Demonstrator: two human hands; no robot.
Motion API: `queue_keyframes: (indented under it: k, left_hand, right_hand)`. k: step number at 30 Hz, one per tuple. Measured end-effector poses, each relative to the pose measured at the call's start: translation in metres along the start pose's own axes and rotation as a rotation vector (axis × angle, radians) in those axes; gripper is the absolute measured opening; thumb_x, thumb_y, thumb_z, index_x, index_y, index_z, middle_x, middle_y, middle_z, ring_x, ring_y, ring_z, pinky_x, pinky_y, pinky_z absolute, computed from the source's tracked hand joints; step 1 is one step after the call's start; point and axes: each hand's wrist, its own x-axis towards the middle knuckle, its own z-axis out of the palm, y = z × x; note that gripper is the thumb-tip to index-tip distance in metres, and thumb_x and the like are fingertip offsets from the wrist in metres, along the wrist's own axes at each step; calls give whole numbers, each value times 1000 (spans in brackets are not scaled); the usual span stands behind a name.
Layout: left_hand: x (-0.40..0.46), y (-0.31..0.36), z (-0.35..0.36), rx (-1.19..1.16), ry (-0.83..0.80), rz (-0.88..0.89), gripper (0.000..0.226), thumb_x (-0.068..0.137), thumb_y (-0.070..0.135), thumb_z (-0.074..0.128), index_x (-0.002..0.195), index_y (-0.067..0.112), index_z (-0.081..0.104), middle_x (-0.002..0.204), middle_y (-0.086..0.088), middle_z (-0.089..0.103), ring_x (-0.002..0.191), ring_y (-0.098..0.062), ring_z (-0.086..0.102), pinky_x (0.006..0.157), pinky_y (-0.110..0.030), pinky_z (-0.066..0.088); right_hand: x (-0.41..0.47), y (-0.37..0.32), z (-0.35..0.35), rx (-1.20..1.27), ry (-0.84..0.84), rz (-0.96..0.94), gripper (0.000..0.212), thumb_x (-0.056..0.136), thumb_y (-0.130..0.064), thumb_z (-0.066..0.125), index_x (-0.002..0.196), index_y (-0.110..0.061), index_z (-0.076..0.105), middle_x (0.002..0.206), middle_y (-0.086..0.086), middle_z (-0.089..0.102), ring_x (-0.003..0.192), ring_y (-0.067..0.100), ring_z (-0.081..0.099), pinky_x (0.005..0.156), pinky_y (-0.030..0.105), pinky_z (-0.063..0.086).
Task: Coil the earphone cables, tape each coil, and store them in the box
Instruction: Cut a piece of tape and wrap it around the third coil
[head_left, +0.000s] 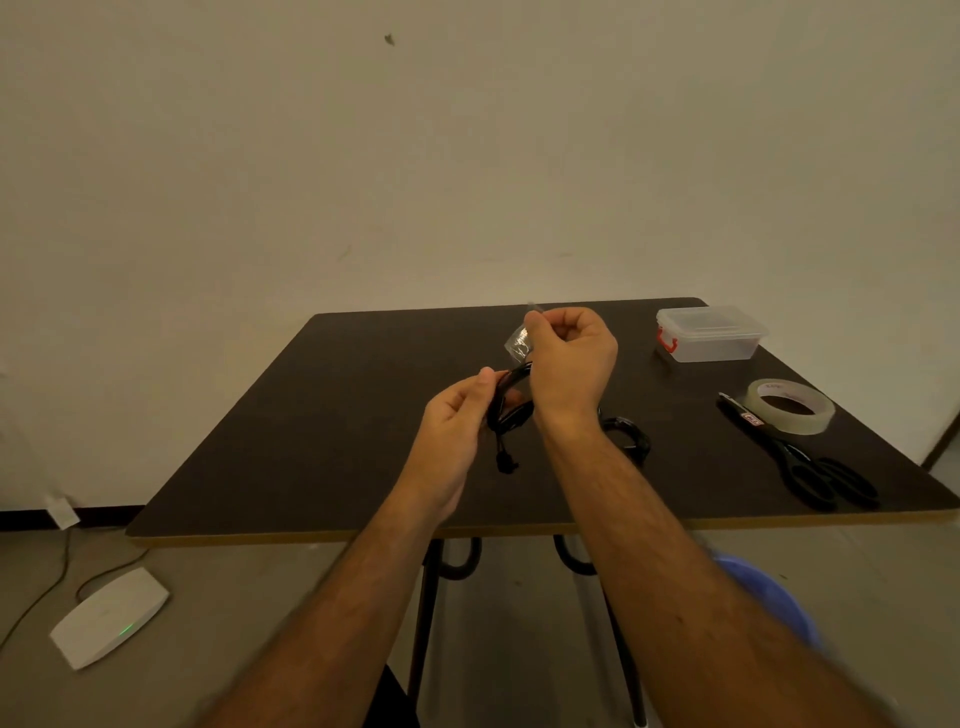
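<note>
— While my left hand pinches the coiled black earphone cable between thumb and curled fingers, holding it up over the dark brown desk, what are you watching for?

— The tape. What has your other hand got?

— My right hand is just above and beside the left, fingers curled, pinching a short strip of clear sticky tape that hangs down to the top of the coil. One earbud end dangles below my left hand.

— So you're on the taping step?

— I judge so, for this coil. A second black coil lies on the desk just beyond my right wrist, partly hidden by it; whether it is taped I cannot tell.

— And the next move?

— Wrapping the strip round the bundled strands and pressing it to itself, without letting the loops spring apart. The left pinch has to hold firm.

— Then into the box?

— Yes. The clear plastic box with the red latch sits well off to the right of my right hand, lid on, so it needs opening. Nearer me on that side are the roll of clear tape and the black-handled scissors.
</note>
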Motion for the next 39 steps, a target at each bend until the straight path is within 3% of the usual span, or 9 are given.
queue_keyframes:
  k: [3,6,13,18,21,25,29,36,39]
  left_hand:
    - [-2,-5,0,129,-2,25,49,89,47,49,114,9,69,109,-5,73,107,-14,66,101,-37,49]
    - [-3,-8,0,153,-17,48,48,88,47,51,116,12,68,110,0,73,106,-7,66,90,-22,51]
    - [-1,-6,-7,160,-21,39,21,99,23,53,101,11,69,96,-2,73,92,-5,66,79,-13,50]
    - [-1,-4,-8,210,-22,67,20,101,19,49,100,13,68,97,1,72,96,-8,66,78,-14,51]
    - [-1,-3,-5,221,9,126,25,103,18,43,92,13,65,84,4,68,89,-10,65,81,-12,48]
    - [1,-5,-1,264,122,198,25,103,20,43,90,18,64,66,10,55,67,-10,53,71,-16,48]
    - [2,-5,4,335,218,283,25,103,20,45,88,23,65,63,10,55,61,-8,50,61,-16,46]
    - [9,3,4,485,191,290,27,104,25,43,90,21,65,68,10,56,69,-7,60,75,-37,58]
    - [9,9,3,512,139,259,27,104,26,42,89,20,64,68,7,56,64,-3,56,75,-39,59]
  right_hand:
    - [1,-2,0,9,4,11,11,87,-14,70,79,-16,63,76,-2,63,70,9,61,63,20,54]
    - [1,-2,1,5,4,14,11,87,-13,70,80,-17,63,79,0,65,74,14,65,66,24,57]
    - [3,-1,1,2,11,19,14,87,-13,70,79,-20,61,79,-1,65,78,20,67,69,34,60]
    - [1,-1,0,-4,2,23,12,88,-14,70,82,-20,61,82,-3,63,79,13,65,67,22,57]
    - [0,-1,-1,-6,2,26,10,89,-14,69,84,-18,61,82,-4,62,76,8,62,63,16,53]
    - [1,2,0,15,24,43,13,88,-14,70,81,-19,61,80,-2,63,73,9,62,66,22,55]
    - [-3,3,-1,86,63,63,17,88,-13,70,78,-21,59,77,-3,62,69,8,60,62,20,55]
    - [-3,5,-15,152,-109,67,9,90,-14,69,86,-13,61,77,6,64,54,13,57,45,24,48]
    - [4,4,-28,127,-191,35,9,88,-14,71,87,-11,63,75,4,65,59,11,61,51,23,51]
